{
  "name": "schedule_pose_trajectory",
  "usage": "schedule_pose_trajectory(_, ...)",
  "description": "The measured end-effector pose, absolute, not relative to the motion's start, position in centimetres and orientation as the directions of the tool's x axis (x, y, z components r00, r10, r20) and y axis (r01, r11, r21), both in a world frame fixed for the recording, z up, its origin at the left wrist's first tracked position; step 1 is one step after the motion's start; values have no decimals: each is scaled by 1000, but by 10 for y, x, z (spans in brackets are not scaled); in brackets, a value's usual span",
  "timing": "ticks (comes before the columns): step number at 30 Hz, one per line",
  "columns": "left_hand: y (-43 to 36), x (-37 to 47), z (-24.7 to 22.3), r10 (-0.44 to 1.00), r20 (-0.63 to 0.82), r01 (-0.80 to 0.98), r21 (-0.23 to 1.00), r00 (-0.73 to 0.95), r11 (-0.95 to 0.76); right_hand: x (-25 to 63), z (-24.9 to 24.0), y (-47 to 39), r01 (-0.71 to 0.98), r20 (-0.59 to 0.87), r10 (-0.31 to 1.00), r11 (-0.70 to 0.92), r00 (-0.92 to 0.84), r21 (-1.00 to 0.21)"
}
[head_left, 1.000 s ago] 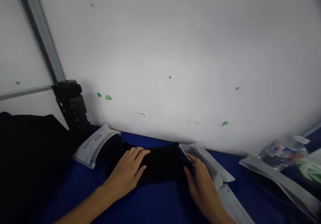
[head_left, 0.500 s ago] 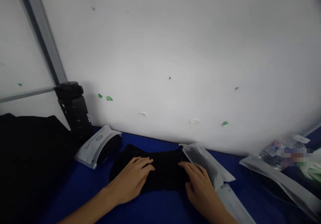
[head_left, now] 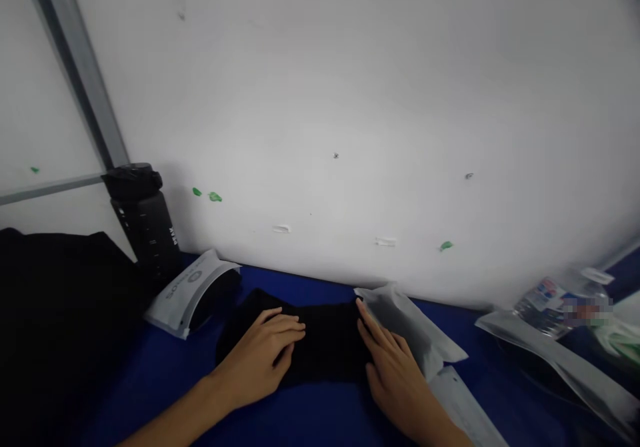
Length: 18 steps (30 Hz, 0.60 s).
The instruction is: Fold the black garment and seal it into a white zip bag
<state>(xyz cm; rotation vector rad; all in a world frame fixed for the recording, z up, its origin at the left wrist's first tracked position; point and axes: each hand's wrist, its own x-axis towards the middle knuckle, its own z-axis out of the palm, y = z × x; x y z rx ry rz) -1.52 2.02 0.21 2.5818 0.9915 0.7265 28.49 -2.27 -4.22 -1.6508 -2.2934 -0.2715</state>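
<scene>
1. Our right hand (head_left: 397, 373) has slid forward since the earlier frame, its index finger now stretched to the far right corner of the black cloth (head_left: 330, 343).
2. Our left hand (head_left: 260, 360) rests on the cloth, fingers loosely bent; neither hand is clenched or visibly pinching anything.
3. We seem to be smoothing the cloth on the blue table (head_left: 310, 423); the next move likely calls for light, even pressure.
4. Beside our right fingers lies a white bag (head_left: 413, 327); farther left stands a black flask (head_left: 147, 230).

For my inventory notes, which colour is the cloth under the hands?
The cloth is black; the head view shows it best.
</scene>
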Motion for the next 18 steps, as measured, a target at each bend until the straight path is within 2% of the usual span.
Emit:
schedule_pose_trajectory(4,23,-16,0,659,365,528,402,657,-748,282,-32,-20,951,236,926,308,-295,-22)
schedule_pose_trajectory(7,24,-17,0,651,368,520,399,664,-755,283,-31,-19,954,215,933,300,-287,-28)
schedule_pose_trajectory(13,23,-16,-1,665,372,515,428,648,-742,286,-37,-18,947,319,910,307,-264,-91)
schedule_pose_trajectory(18,25,-18,-3,672,392,520,431,628,-737,288,-27,-15,920,501,830,362,-245,-151)
